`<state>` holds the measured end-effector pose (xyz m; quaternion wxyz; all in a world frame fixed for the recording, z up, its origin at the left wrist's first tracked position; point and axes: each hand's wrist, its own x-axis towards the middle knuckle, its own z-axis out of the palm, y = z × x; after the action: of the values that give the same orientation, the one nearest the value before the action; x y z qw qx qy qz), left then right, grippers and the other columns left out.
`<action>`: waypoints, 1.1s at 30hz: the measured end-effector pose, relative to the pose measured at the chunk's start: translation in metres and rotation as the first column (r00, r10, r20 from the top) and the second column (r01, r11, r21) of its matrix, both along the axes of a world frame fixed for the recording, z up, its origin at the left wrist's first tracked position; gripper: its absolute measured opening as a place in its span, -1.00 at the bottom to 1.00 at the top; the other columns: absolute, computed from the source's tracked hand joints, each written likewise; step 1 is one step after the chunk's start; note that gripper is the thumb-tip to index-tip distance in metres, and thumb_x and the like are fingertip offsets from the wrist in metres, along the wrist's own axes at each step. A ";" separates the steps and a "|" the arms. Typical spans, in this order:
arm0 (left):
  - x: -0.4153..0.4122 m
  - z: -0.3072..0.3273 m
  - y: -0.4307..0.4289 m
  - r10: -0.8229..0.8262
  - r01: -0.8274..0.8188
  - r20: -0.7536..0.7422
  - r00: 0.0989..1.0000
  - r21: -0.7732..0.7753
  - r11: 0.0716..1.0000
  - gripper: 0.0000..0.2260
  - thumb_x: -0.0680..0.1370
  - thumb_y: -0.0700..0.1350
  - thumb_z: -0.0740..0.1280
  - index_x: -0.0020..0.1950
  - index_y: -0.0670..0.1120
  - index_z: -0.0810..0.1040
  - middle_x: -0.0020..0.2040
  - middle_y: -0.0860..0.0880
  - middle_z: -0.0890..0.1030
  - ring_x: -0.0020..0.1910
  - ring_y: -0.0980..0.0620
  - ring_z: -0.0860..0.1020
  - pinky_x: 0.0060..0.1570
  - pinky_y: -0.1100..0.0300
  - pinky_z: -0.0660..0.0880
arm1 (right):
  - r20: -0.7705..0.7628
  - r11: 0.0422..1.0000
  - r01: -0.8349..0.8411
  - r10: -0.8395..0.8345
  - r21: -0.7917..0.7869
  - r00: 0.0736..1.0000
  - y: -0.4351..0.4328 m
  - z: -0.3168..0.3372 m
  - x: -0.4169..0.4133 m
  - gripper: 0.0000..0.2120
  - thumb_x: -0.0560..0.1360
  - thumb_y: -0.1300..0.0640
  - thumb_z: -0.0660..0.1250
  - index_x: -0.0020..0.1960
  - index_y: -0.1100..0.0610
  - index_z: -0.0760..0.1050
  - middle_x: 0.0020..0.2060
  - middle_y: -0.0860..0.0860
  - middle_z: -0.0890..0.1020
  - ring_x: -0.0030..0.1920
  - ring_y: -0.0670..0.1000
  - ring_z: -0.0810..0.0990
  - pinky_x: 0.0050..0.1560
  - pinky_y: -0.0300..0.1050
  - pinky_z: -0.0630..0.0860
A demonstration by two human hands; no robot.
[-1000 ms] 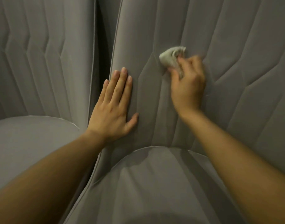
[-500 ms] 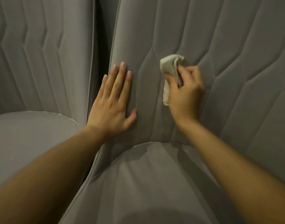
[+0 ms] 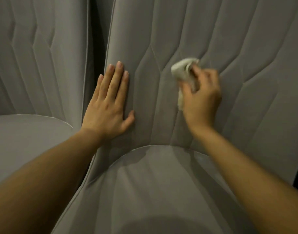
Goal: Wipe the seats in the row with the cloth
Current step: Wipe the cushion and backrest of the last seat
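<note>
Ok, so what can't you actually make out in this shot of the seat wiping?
Head view only.
Cloth: partly covered by the right hand and motion-blurred; size unclear.
Backrest top: cut off by the upper edge.
Neighbouring seat: cut off by the left edge.
Fabric under the left hand: hidden by the palm.

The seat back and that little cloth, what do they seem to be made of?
The seat back looks like grey upholstery, perhaps suede-like fabric or matte faux leather: dull sheen, stitched angular seams, padded panels. The cloth in the right hand looks like thin off-white fabric, crumpled into soft folds; blur hides its weave.
</note>
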<state>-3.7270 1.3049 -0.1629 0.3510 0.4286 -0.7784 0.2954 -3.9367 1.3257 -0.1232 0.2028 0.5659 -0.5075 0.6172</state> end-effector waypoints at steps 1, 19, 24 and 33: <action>0.000 0.000 0.000 -0.009 0.009 -0.002 1.000 -0.003 1.000 -0.24 0.51 0.13 0.17 0.54 -0.27 0.01 0.54 -0.28 0.04 0.52 -0.24 -0.04 0.51 0.00 -0.18 | -0.018 0.999 0.040 -0.040 -0.008 0.999 -0.008 0.010 -0.006 -0.68 0.33 0.29 0.43 0.08 0.30 0.58 -0.20 0.20 0.54 -0.18 0.16 0.52 -0.11 -0.22 0.34; 0.000 0.000 0.000 0.017 -0.017 0.019 1.000 0.003 1.000 -0.24 0.52 0.15 0.13 0.55 -0.25 -0.03 0.55 -0.27 0.02 0.53 -0.21 -0.08 0.50 0.00 -0.19 | -0.051 0.999 0.024 -0.022 0.041 0.998 -0.009 -0.004 -0.020 -0.66 0.29 0.31 0.44 0.07 0.28 0.58 -0.19 0.21 0.54 -0.19 0.13 0.52 -0.12 -0.14 0.35; 0.000 -0.002 -0.001 0.013 -0.013 0.010 1.000 -0.013 1.000 -0.23 0.51 0.16 0.15 0.55 -0.27 -0.01 0.55 -0.28 0.03 0.53 -0.23 -0.05 0.50 -0.01 -0.18 | -0.274 0.967 -0.015 0.087 0.256 0.958 0.004 -0.099 -0.008 -0.72 0.30 0.31 0.36 0.01 0.26 0.60 -0.27 0.17 0.53 -0.24 0.18 0.47 -0.21 -0.02 0.34; -0.002 0.002 0.004 0.124 -0.121 0.092 0.988 -0.036 0.992 -0.20 0.55 0.28 0.04 0.54 -0.27 -0.07 0.54 -0.29 0.00 0.53 -0.24 -0.05 0.49 -0.08 -0.18 | -0.131 0.927 -0.189 0.242 0.325 0.961 0.027 -0.084 -0.012 -0.71 0.29 0.35 0.42 0.01 0.30 0.62 -0.30 0.12 0.53 -0.28 0.00 0.45 -0.22 -0.22 0.38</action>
<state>-3.7294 1.3091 -0.1611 0.3015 0.4559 -0.7618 0.3478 -3.9487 1.3524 -0.2075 0.0847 0.6933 -0.5135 0.4985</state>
